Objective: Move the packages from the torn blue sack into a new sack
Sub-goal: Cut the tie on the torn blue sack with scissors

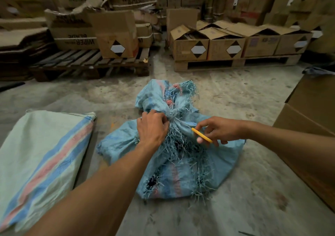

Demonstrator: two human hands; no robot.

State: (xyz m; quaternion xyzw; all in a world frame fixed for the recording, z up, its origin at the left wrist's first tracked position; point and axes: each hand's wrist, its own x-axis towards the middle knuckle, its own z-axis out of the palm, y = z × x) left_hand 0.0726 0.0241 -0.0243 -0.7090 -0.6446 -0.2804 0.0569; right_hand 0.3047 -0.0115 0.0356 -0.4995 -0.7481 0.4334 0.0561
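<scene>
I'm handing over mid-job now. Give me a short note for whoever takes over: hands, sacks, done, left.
Left hand grips the tied neck of the torn blue sack on the floor.
Right hand holds a yellow tool at that neck; its tip is not clear.
New sack lies flat on the floor to the left.
Done: nothing moved; torn sack is tied shut.
Left: open the neck, shift the packages into the new sack.

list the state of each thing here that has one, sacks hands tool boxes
torn blue sack: tied shut at the neck, frayed, holes in its side, lying on the floor
new sack: flat on the floor, not in use yet
left hand: gripping the tied neck
right hand: holding a yellow cutter by the knot
cartons on the right pallet: flaps open
</scene>
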